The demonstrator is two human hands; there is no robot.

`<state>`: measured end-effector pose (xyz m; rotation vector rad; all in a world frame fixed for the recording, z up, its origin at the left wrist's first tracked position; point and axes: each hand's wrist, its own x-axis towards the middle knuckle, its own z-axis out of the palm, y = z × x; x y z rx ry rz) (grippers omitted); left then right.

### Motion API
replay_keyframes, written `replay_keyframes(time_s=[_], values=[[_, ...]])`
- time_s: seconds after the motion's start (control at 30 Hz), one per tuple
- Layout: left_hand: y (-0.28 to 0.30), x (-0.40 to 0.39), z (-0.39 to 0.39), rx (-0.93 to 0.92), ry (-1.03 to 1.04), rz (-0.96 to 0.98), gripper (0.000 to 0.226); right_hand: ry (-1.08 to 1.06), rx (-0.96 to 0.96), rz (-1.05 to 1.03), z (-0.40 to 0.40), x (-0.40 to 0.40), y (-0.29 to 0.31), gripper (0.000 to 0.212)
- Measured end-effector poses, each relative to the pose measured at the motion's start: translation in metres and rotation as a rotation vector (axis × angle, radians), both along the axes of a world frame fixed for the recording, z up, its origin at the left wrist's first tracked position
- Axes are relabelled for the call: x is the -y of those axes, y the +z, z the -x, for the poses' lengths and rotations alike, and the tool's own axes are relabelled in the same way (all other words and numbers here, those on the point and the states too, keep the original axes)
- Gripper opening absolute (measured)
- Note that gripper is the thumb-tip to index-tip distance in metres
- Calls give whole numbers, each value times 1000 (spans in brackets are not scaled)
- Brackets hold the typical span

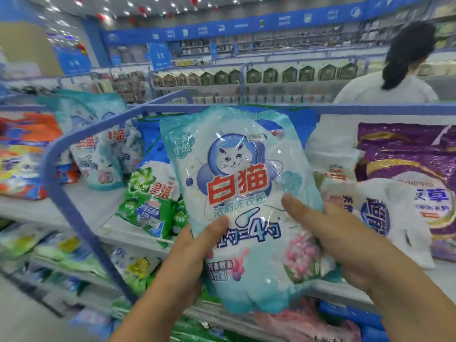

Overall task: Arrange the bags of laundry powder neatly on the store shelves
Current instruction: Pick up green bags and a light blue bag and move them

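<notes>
Bag of laundry powder (pixel 244 206) off the shelf (pixel 93 206), mid-frame, gripped by left hand (pixel 195 250) at 7 o'clock and right hand (pixel 328 243) at 4 o'clock. Matching bags (pixel 103 154) standing at 10 o'clock; green bags (pixel 153 201) slumped. Placing and straightening likely left.

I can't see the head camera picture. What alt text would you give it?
Two bare hands, left hand and right hand, hold a pale blue cat-logo powder bag upright before a store shelf holding green bags and purple bags.
</notes>
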<state>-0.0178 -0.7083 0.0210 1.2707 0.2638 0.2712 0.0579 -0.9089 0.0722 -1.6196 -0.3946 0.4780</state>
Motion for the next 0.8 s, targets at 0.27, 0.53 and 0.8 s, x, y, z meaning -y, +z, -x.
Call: replay_keyframes(time_s=[0.27, 0.53, 0.8], values=[[8, -93, 89, -58, 102, -148, 41, -53, 6, -102, 56, -106, -33, 61], [25, -222, 188, -75, 447, -346, 58, 1, 56, -128, 152, -254, -26, 36], [28, -330, 254, 18, 603, -293, 32, 50, -42, -139, 220, -387, -26, 36]])
